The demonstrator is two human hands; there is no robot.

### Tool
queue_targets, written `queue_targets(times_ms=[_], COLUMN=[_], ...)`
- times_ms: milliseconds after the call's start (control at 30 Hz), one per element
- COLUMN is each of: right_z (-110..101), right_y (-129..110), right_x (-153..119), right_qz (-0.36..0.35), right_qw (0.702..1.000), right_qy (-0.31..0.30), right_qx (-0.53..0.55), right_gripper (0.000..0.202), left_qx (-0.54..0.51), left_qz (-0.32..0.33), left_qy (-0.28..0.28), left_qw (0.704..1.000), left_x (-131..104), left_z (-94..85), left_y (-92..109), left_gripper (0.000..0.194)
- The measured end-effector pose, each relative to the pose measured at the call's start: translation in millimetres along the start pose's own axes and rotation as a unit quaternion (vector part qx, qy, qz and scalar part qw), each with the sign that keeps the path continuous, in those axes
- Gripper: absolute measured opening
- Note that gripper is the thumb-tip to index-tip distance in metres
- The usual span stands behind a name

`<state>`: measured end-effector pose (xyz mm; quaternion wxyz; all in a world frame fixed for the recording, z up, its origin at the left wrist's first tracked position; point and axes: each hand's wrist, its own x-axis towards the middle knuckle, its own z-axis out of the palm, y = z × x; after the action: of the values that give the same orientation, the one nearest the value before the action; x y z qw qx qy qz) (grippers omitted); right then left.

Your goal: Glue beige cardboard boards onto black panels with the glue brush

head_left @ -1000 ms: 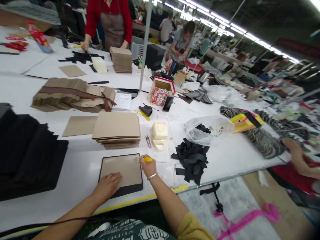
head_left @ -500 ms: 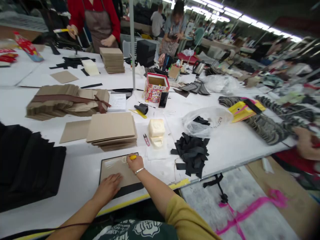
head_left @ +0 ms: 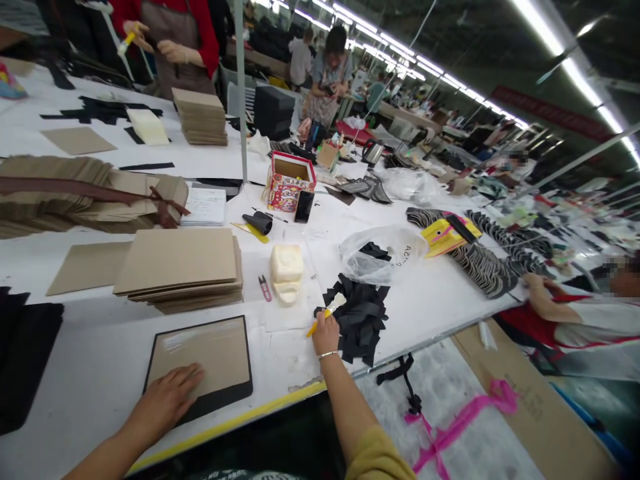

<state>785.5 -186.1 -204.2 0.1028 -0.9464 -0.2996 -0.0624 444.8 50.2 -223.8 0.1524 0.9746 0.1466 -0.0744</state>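
Note:
My left hand (head_left: 173,395) lies flat, fingers stretched, on a grey-brown board (head_left: 215,353) with a black border. A wet-looking shine shows along the board's upper part. My right hand (head_left: 326,333) is closed round a yellow-handled brush (head_left: 334,307) with pale bristles, held at the near edge of a heap of black strips (head_left: 361,320). Left of that hand stands a cream-coloured glue container (head_left: 287,272) with an opening low on its front. Small pink-handled thread snips (head_left: 265,288) lie beside the container.
Stacked boards (head_left: 180,263) stand behind the bordered one, and black folded material (head_left: 25,360) is at the left. A plastic bag (head_left: 383,257), a red patterned box (head_left: 290,183) and a phone (head_left: 304,207) are farther back. Co-workers stand across the table and at the right.
My right hand has left the board and moved right with the brush to the black strips. My left hand stays on the board. The view has swung right.

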Motion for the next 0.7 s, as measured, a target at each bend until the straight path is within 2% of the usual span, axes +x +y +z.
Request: queue_targets(times_ms=[100,167,233,333,433,500,567,600,700], right_z=[13,7,-9,-42,-73,-86,-94,-96,-97], right_y=[11,14,9,-17,-67,-104,-139,-153,-179], right_x=[15,20,19,4,-20,-33,-42,-44,-45], right_qz=[0.018,0.029,0.041,0.066,0.067,0.05,0.034,0.026,-0.001], right_qw=[1.0,0.999,0.998,0.985,0.939,0.907,0.879,0.868,0.865], right_qy=[0.009,0.012,0.021,0.042,0.021,-0.027,-0.07,-0.085,-0.091], right_qx=[0.003,0.017,0.033,0.153,0.336,0.417,0.471,0.488,0.494], right_gripper=[0.018,0.016,0.011,0.018,0.032,0.033,0.031,0.03,0.027], left_qx=[-0.001,-0.005,-0.015,-0.055,-0.171,-0.297,-0.452,-0.517,-0.646], left_qz=[-0.008,-0.014,-0.015,-0.026,-0.035,-0.044,-0.036,-0.021,-0.029], left_qy=[-0.013,-0.019,-0.029,-0.029,0.032,0.062,0.05,0.025,-0.081], left_qw=[1.0,1.0,0.999,0.998,0.984,0.952,0.89,0.856,0.759], left_x=[0,1,3,9,18,27,37,40,39], left_z=[-1.0,-2.9,-7.2,-22.5,-50.6,-72.3,-90.5,-96.9,-103.0], left_y=[2,2,1,3,20,39,57,64,69], left_gripper=[0.044,0.043,0.043,0.044,0.055,0.069,0.079,0.078,0.048])
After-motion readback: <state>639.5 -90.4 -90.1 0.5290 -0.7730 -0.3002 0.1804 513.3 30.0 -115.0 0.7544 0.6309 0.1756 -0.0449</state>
